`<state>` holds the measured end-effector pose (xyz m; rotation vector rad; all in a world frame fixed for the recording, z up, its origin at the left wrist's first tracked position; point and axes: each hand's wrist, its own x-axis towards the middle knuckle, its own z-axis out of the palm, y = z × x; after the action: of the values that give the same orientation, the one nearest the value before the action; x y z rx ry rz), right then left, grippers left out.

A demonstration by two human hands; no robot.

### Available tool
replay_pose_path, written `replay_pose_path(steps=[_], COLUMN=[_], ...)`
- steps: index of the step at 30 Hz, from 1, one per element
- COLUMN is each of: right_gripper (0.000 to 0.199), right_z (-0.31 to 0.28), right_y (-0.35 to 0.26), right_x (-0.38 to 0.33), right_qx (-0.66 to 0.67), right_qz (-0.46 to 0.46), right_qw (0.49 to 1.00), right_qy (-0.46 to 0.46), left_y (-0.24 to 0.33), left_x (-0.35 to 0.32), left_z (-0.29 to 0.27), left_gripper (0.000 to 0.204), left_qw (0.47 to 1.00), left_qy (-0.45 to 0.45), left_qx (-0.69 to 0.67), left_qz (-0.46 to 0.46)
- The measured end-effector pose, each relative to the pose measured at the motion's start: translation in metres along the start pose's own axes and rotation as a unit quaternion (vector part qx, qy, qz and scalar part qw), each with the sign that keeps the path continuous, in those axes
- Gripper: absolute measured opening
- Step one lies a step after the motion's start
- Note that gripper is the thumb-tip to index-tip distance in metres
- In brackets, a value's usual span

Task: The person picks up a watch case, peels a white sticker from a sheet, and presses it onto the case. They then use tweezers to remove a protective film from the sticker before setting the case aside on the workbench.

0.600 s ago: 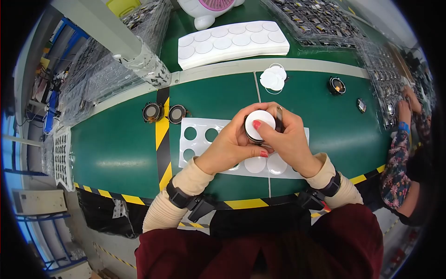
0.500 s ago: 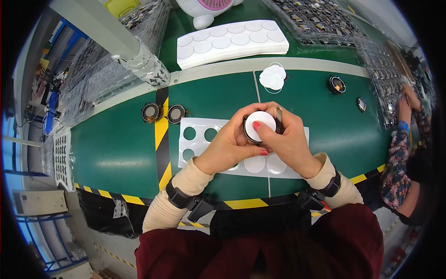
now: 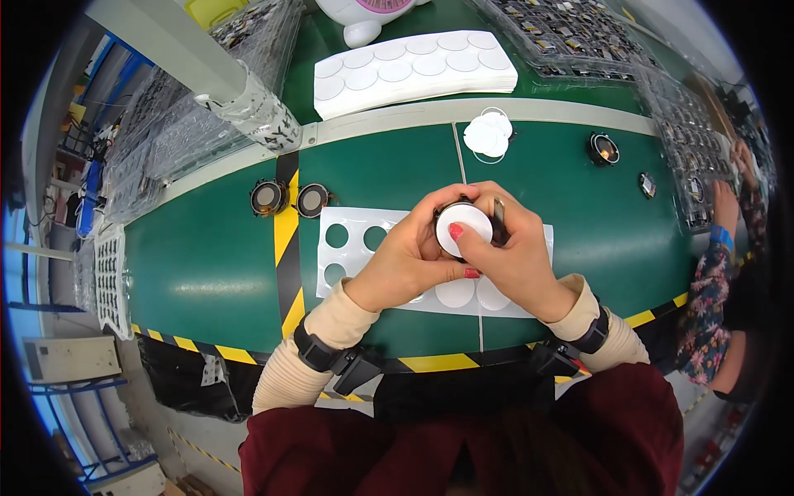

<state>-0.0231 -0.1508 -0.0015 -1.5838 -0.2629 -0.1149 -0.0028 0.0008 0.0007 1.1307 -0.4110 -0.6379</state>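
Note:
Both my hands meet over a sticker sheet (image 3: 351, 220). My left hand (image 3: 395, 263) is curled round the side of a small round watch case (image 3: 438, 241) with a black rim. A white round sticker (image 3: 468, 225) covers its face. My right hand (image 3: 523, 263) grips the case from the other side, its thumb pressed on the sticker. A narrow metal piece, perhaps tweezers (image 3: 498, 213), shows between the right fingers; most of it is hidden. The sheet beneath has cut-out holes at its left and white round stickers (image 3: 455, 293) near its front edge.
Two round watch cases (image 3: 269, 198) lie at the left by the striped tape; another case (image 3: 604, 149) and a small module (image 3: 647, 185) lie right. Loose white discs (image 3: 488, 135) sit ahead. Behind them is a sticker-sheet stack (image 3: 413, 78). A co-worker's hands (image 3: 728, 202) are beside plastic trays (image 3: 699, 217).
My hands stay almost in place, the right thumb still on the sticker. At the right, the co-worker's hands have shifted about the trays. The whole view has moved very slightly.

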Motion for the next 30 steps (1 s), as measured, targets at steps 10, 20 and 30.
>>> replay_pose_path(steps=[10, 20, 30], right_gripper=[0.014, 0.014, 0.013], right_z=[-0.002, -0.006, -0.004], right_y=[-0.003, -0.013, -0.011], right_x=[0.004, 0.012, 0.011], right_qx=[-0.009, -0.014, -0.016], right_qz=[0.004, 0.042, 0.033], right_qw=[1.0, 0.999, 0.999], right_qy=[-0.002, -0.016, -0.022], left_y=[0.004, 0.016, 0.015], left_x=[0.003, 0.006, 0.006], left_z=[0.001, 0.0, -0.002], left_gripper=[0.078, 0.073, 0.075], left_qw=[1.0, 1.0, 0.999], left_qy=[0.018, -0.003, 0.022], left_qx=[-0.01, -0.001, 0.023], left_qz=[-0.011, -0.026, -0.028])
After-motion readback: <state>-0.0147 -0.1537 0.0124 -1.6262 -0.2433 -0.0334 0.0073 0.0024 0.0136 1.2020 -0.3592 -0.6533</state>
